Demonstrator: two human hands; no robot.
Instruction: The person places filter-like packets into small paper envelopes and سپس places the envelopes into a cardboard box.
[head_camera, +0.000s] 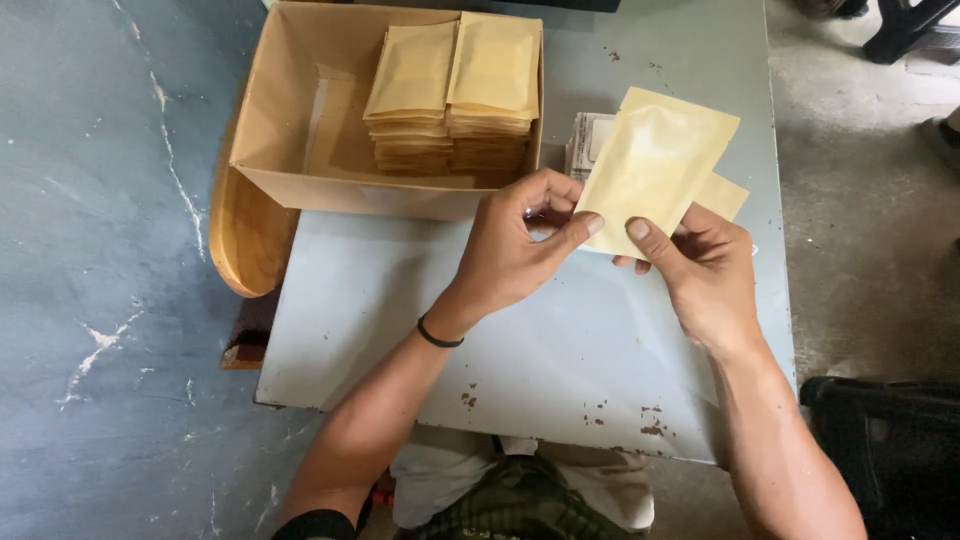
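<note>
A yellow pouch (652, 165) is pinched mid-frame by the left hand (515, 245) and right hand (705, 270); maybe a second behind. Stacked pouches (455, 95) are kept in the cardboard box (290, 110), upper left.

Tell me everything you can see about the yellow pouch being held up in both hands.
The yellow pouch is a flat, rectangular packet with a glossy, slightly translucent front, plastic or coated paper by its look. It seems thin and flat. It is held tilted above the grey table, its top corner pointing up and right. The left hand pinches its lower left edge with the thumb on the front; the right hand grips its lower right corner. A second, similar pouch peeks out behind it.
</note>
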